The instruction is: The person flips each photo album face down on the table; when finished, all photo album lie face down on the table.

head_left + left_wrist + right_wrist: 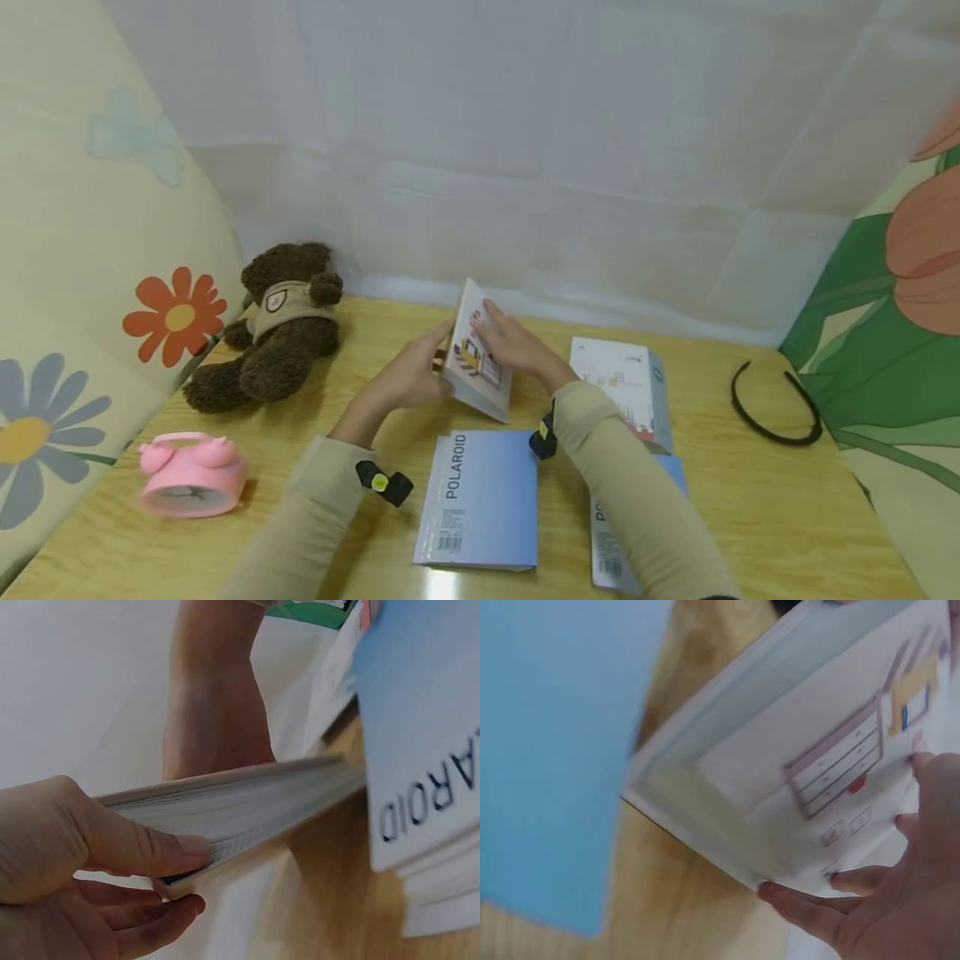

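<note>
An album [480, 367] with a drawn building on its pale cover stands tilted above the table, held at the middle. My left hand [411, 371] grips its left side; in the left wrist view the thumb lies on the page edges [255, 806] and the fingers curl beneath the back cover. My right hand [517, 343] rests on the illustrated cover, its fingers [862, 881] spread and fairly straight in the right wrist view. Just in front lies a blue album [487, 500] marked POLAROID.
Right of centre, a white illustrated album [611, 367] lies by another blue album [607, 542], partly hidden under my right forearm. A black headband [776, 433] is at far right. A brown teddy bear [281, 367] and a pink alarm clock [193, 475] are at left.
</note>
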The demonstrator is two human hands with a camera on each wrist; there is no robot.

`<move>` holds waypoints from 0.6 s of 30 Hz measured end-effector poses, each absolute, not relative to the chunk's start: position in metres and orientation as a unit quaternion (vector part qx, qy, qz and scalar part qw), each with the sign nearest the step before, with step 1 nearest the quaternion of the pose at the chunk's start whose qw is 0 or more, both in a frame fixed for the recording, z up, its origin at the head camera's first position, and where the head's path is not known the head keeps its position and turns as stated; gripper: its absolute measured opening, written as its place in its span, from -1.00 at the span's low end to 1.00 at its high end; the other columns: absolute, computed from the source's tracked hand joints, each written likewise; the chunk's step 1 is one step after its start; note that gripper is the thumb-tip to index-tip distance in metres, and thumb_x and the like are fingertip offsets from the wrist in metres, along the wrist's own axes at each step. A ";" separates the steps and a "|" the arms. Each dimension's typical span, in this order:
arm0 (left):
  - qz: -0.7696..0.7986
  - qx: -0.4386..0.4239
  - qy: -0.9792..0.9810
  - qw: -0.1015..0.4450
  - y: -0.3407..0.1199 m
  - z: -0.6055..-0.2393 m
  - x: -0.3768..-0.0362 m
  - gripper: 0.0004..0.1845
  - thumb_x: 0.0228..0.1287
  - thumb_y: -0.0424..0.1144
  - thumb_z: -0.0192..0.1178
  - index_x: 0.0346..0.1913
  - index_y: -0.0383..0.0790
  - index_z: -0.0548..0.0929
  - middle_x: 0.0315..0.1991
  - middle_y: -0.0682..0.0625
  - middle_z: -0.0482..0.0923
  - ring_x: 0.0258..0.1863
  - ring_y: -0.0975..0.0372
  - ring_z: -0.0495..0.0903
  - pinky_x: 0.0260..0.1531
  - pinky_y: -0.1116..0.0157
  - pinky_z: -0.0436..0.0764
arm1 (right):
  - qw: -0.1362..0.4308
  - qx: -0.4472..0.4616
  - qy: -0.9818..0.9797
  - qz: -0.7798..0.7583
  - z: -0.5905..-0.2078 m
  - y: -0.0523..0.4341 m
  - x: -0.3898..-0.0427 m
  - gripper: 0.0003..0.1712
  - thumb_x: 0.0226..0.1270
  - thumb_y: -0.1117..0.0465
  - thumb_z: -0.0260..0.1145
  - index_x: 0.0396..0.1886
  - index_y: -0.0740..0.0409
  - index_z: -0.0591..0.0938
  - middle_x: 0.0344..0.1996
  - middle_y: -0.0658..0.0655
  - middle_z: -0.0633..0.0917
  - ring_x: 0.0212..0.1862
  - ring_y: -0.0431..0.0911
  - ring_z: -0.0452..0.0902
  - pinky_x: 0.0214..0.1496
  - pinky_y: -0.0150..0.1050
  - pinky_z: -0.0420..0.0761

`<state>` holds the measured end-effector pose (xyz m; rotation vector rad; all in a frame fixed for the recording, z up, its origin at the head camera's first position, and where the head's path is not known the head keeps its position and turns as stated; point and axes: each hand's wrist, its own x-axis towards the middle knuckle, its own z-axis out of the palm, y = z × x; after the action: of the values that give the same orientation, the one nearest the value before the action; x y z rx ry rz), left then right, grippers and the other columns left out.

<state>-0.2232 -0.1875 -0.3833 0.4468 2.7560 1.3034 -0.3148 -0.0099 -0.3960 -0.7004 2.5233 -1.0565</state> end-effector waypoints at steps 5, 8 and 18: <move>0.354 0.199 0.914 -0.006 -0.171 -0.366 -0.223 0.01 -0.16 -0.67 0.23 0.46 -0.29 0.05 0.36 -0.25 0.21 0.24 -0.12 0.34 0.15 0.00 0.46 | 0.168 -0.222 0.873 -0.401 -0.382 -0.003 -0.315 -0.25 0.38 -0.39 -0.40 0.49 -0.38 -0.27 0.49 0.09 0.03 0.38 0.27 0.14 0.32 0.24 0.21; 0.303 0.224 0.926 -0.020 -0.157 -0.361 -0.221 -0.07 -0.08 -0.62 0.25 0.43 -0.33 0.11 0.40 -0.29 0.11 0.34 -0.13 0.20 0.27 -0.04 0.30 | 0.173 -0.209 0.858 -0.437 -0.375 0.006 -0.314 -0.27 0.38 -0.39 -0.35 0.47 -0.44 -0.26 0.47 0.16 0.09 0.27 0.28 0.31 0.22 0.19 0.38; 0.383 0.201 0.901 -0.012 -0.148 -0.373 -0.224 0.05 -0.09 -0.47 0.37 0.48 -0.24 -0.01 0.42 -0.24 0.08 0.28 -0.13 0.29 0.17 -0.09 0.40 | 0.205 -0.205 0.810 -0.509 -0.378 0.027 -0.319 -0.29 0.44 -0.28 -0.26 0.47 -0.46 -0.29 0.49 0.15 0.02 0.04 0.14 0.56 0.10 0.11 0.52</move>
<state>-0.2240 -0.1478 -0.3734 0.6348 2.8534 1.2136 -0.3186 0.0268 -0.3776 -0.5712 2.2585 -1.4194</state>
